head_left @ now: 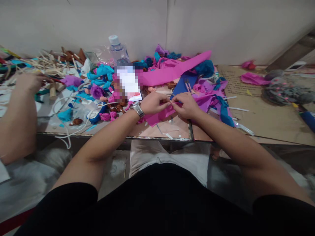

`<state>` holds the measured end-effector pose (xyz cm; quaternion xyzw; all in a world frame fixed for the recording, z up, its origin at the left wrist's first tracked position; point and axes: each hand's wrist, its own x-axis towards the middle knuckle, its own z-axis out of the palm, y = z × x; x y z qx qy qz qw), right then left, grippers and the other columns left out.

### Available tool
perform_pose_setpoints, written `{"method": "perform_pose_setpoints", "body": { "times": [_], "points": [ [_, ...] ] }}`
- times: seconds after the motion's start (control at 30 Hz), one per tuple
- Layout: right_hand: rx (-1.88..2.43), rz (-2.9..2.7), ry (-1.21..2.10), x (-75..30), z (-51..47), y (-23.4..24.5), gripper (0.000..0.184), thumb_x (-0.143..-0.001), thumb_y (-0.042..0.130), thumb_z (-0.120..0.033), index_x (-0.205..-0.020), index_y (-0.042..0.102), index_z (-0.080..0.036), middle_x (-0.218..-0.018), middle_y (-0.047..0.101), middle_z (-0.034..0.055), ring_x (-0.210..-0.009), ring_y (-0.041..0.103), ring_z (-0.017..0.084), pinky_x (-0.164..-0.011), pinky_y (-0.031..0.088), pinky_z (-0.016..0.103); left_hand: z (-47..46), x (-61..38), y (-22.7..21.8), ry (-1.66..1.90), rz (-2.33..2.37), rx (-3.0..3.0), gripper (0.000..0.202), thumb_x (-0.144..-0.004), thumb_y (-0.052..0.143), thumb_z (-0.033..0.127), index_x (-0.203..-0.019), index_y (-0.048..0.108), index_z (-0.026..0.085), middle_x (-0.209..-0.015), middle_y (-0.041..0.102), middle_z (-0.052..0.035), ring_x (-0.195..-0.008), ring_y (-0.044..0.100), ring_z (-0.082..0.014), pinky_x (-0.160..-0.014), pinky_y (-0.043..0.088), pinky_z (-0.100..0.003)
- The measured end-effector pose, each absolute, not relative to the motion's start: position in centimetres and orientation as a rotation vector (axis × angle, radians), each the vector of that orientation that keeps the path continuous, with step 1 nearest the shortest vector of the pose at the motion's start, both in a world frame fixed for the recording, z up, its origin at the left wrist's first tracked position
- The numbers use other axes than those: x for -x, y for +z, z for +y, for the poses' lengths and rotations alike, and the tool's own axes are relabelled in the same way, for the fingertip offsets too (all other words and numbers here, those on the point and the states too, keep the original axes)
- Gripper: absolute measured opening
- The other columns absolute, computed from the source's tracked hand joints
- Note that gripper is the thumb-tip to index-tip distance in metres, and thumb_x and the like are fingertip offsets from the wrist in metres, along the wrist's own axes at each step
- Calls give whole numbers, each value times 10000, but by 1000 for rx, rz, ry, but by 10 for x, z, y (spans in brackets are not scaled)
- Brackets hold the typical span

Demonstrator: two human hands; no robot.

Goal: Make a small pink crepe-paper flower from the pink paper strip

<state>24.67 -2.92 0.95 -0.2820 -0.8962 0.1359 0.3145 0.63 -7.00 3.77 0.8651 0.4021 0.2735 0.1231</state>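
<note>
My left hand (pixel 155 103), with a metal watch on its wrist, and my right hand (pixel 186 105) meet over the worktable (pixel 265 121). Both pinch a strip of pink crepe paper (pixel 159 117) between the fingertips, fingers closed on it. The strip hangs down toward the table's near edge. Just behind my hands lie a dark blue sheet (pixel 183 84) and a long magenta paper band (pixel 172 71).
Crumpled blue, purple and pink paper pieces (pixel 98 82), paper roses and a white cord (pixel 73 127) litter the left of the table. A water bottle (pixel 118 49) stands at the back. Another person's arm (pixel 17 114) reaches in at the left by wooden sticks (pixel 46 64). Grey yarn (pixel 285 91) lies far right.
</note>
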Motion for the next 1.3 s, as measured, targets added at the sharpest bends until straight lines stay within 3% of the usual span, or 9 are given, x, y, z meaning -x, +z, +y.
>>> {"method": "perform_pose_setpoints", "body": {
  "times": [0.37,0.53,0.9,1.03,1.2,1.3],
  "points": [
    [715,-2351,345,-247,-28,8,135,-932,660,-340,-864,709,-235,-882,795,64,-886,656,274,-965,375,478,-74,-8,45,741,1113,-2448,320,-1014,635,402,-947,827,155,-797,782,-47,-687,607,-149,-708,413,-293],
    [720,-2337,332,-248,-26,5,146,-945,664,-354,-872,706,-235,-890,796,66,-892,651,272,-967,376,479,-72,-6,42,699,1095,-2428,352,-1034,601,388,-866,799,149,-707,718,-31,-636,533,-137,-680,378,-295],
    [712,-2396,350,-249,-31,12,165,-971,669,-368,-946,761,-234,-913,811,71,-903,664,279,-950,375,471,-68,-6,40,709,1085,-2362,307,-1004,666,377,-815,771,159,-662,680,-14,-615,518,-129,-668,371,-295],
    [717,-2387,344,-249,-31,13,164,-972,675,-362,-946,775,-235,-920,815,75,-909,673,284,-965,384,479,-68,-5,40,671,1075,-2302,295,-964,686,407,-850,785,153,-697,696,-15,-632,526,-126,-637,358,-281],
    [664,-2354,336,-249,-30,12,195,-979,677,-375,-971,817,-240,-933,836,77,-906,697,283,-961,396,483,-66,-3,40,618,1078,-2167,309,-926,692,424,-804,752,147,-642,583,17,-602,430,-101,-607,309,-272],
    [636,-2344,310,-248,-29,11,206,-986,673,-382,-995,831,-250,-941,846,75,-913,706,283,-962,395,484,-65,-2,41,597,1070,-2049,282,-888,715,418,-835,766,145,-672,591,19,-615,432,-97,-618,323,-265]
  ]
}}
